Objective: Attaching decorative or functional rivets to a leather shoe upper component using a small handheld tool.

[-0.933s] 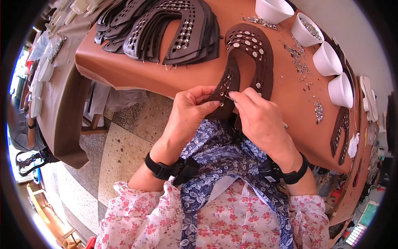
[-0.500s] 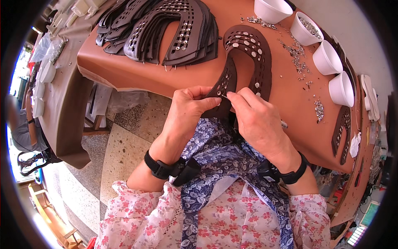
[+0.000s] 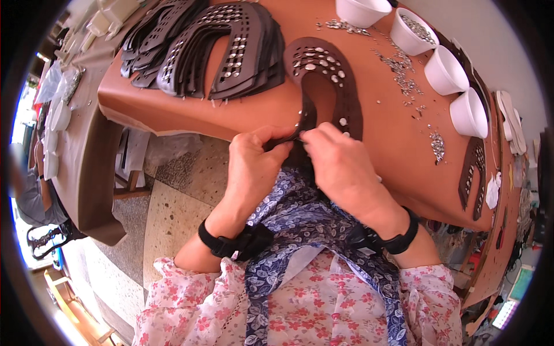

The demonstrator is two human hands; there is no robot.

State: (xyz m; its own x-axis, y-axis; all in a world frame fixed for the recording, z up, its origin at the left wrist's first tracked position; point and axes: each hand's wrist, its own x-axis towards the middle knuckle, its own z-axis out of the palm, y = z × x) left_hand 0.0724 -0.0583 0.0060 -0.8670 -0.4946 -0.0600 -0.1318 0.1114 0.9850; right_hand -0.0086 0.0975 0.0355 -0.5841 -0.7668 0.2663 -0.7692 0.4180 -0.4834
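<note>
A curved brown leather piece [image 3: 352, 95], horseshoe-shaped with rows of slots and round silvery studs, lies partly on the table, and its near end hangs over the edge above my lap. My left hand [image 3: 249, 167] pinches the near arm of the piece between thumb and fingers, and the strip is bent up there. Against the same spot, my right hand [image 3: 340, 164] is closed, its fingertips meeting those of the left. What the right fingers hold is hidden; a small pale bit shows behind that hand.
Stacked studded leather pieces [image 3: 245, 43] lie at the table's far left. Along the right side stand several white bowls [image 3: 446, 70], with loose metal studs [image 3: 401, 69] scattered beside them. A smaller leather piece [image 3: 466, 179] lies near the right edge. Another person [image 3: 34, 184] sits far left.
My left hand has bent the leather strip upward, turning its studded face away. My right fingers have moved in against it; the thin tip seen between them before is now hidden. The view has shifted slightly.
</note>
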